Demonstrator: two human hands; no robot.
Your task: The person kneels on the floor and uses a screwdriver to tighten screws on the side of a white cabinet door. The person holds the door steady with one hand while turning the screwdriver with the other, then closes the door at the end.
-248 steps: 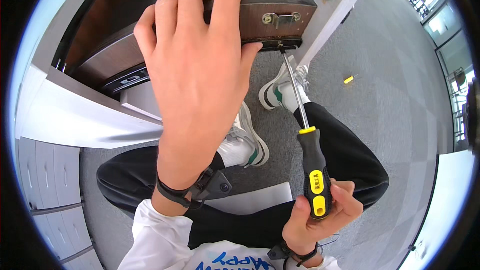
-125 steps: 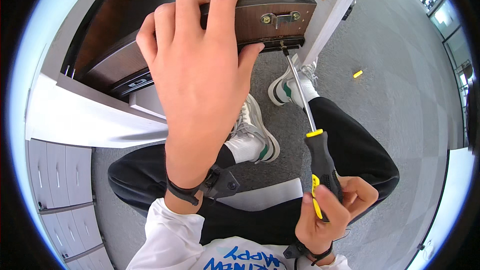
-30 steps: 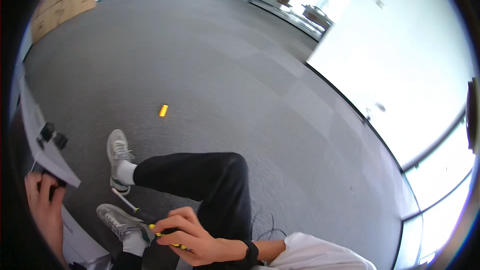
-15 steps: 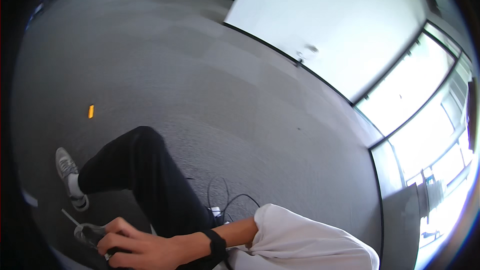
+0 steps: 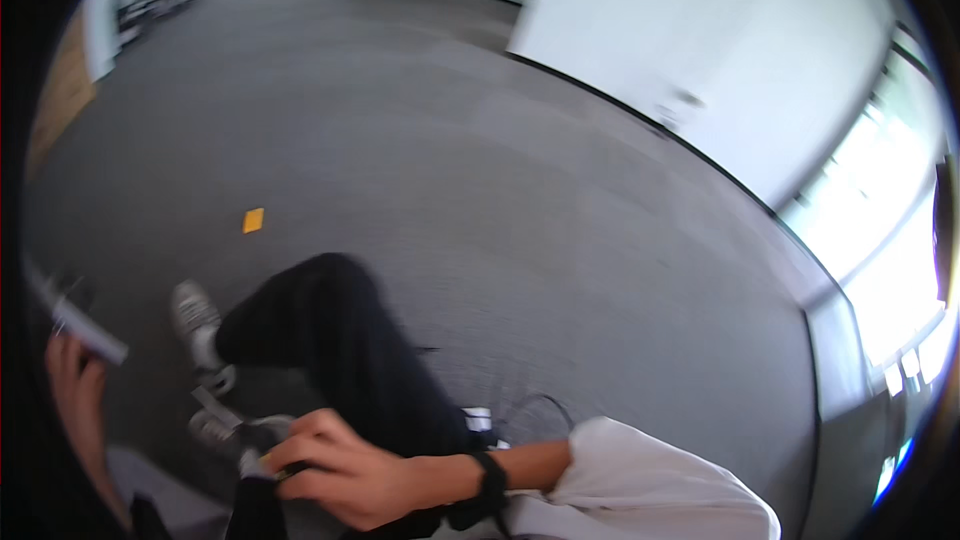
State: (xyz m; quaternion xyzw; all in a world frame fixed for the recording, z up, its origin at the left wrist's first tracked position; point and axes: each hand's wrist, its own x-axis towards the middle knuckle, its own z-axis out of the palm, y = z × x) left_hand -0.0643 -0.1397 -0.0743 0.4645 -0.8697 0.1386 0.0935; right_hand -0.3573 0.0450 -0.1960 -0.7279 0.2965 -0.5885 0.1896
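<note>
Near the lower edge, my right hand [image 5: 350, 470], with a black band at the wrist, is closed with its fingers curled. From it a slim tool [image 5: 212, 402] with a pale shaft points up and left; it looks like a screwdriver, but its handle is mostly hidden by my fingers. At the far left, my left hand [image 5: 75, 380] has its fingers closed at the edge of a long pale grey strip [image 5: 92, 336]. The strip is blurred, and small dark parts by its upper end cannot be made out.
My bent leg in black trousers [image 5: 335, 340] and a grey shoe [image 5: 195, 315] rest on grey carpet [image 5: 450, 160]. A yellow flat piece [image 5: 253, 220] lies beyond the shoe. Black cable [image 5: 545, 400] curls beside the leg. A white wall [image 5: 690, 50] and bright windows [image 5: 880, 230] bound the right side.
The view has turned left, so the floor and legs have shifted right. My left hand and the grey strip have come into view. My right hand stays closed on the slim tool.
</note>
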